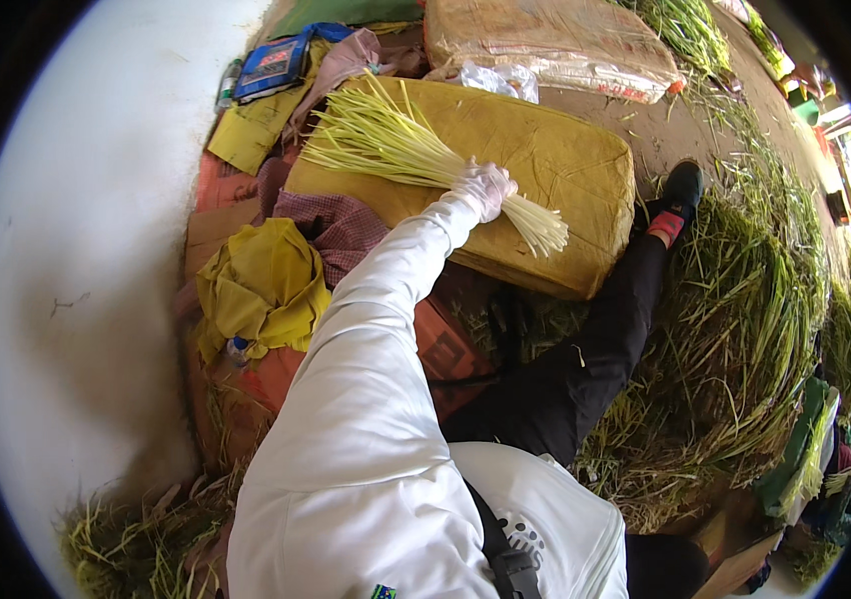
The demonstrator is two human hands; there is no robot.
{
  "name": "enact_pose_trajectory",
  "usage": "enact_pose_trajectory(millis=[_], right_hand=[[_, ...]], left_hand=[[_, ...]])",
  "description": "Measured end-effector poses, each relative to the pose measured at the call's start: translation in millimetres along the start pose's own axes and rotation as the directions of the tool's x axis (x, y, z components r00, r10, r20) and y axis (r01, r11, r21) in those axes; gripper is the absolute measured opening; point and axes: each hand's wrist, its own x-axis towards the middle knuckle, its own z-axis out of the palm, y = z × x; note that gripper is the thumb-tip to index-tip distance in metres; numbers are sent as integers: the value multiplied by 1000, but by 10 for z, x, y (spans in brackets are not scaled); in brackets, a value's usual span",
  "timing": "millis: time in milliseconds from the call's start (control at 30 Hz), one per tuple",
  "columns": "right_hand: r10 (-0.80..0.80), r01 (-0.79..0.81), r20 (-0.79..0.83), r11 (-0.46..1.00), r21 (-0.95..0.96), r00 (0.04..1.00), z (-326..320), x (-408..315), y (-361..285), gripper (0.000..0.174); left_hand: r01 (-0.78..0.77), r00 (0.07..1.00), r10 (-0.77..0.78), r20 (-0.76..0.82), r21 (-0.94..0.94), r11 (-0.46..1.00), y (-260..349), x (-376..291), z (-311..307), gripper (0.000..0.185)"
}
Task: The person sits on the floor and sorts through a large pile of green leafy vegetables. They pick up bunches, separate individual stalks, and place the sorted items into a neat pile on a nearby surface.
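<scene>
My left hand (482,189), in a thin pale glove, is closed around a bunch of yellow chives (395,146). The bunch lies slantwise over a low block wrapped in yellow sheeting (564,168). Loose yellow-green leaf tips fan out to the upper left of the hand, and the pale cut stalk ends stick out to its lower right. My right hand is out of view.
A white wall (96,224) runs along the left. Near it lie a crumpled yellow cloth (264,281), a checked cloth (343,224) and a blue bag (272,66). A plastic-wrapped block (545,37) lies beyond. Heaped green leaves (747,299) cover the floor at right, beside my shoe (684,186).
</scene>
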Motion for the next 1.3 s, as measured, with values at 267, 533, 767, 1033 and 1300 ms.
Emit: enact_pose_trajectory(millis=[267, 533, 767, 1033, 1300], right_hand=[[-77, 80, 78, 996, -41, 994, 38, 151, 19, 26], [-296, 310, 165, 948, -67, 941, 91, -99, -288, 23], [-826, 652, 562, 413, 636, -26, 286, -1319, -1391, 21], [-482, 31, 244, 409, 912, -842, 1184, -2387, -2341, 37], [-687, -1, 67, 97, 995, -724, 1043, -2335, -2197, 26]], left_hand=[[58, 915, -122, 385, 172, 983, 245, 54, -498, 49], [-201, 973, 212, 93, -110, 973, 608, -654, -655, 41], [-45, -251, 239, 938, -258, 965, 1119, -2599, -74, 38], [9, 99, 99, 990, -101, 995, 873, -3379, 299, 39], [-20, 293, -40, 955, 48, 999, 721, -3039, 320, 40]])
